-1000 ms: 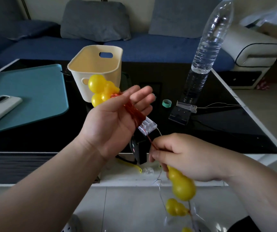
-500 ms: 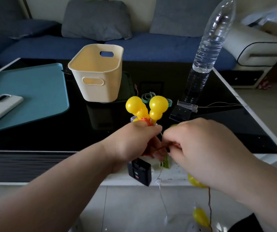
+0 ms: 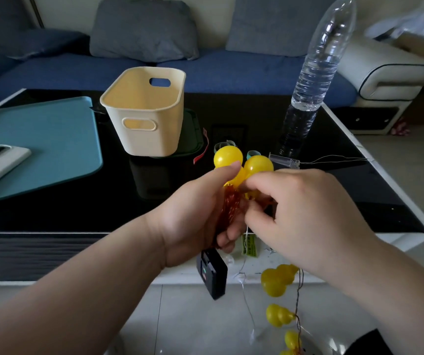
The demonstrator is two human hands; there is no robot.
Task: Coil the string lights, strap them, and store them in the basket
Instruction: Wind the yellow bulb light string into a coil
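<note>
In front of the cream plastic basket (image 3: 152, 134), the left hand (image 3: 198, 213) curls its fingers round the coiled yellow-gourd string lights (image 3: 231, 206); the right hand (image 3: 303, 213) pinches their wire between its fingers.

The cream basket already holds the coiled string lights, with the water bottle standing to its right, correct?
No. The head view shows the basket empty; the string lights are held between the left hand and right hand. The water bottle does stand to its right.
</note>
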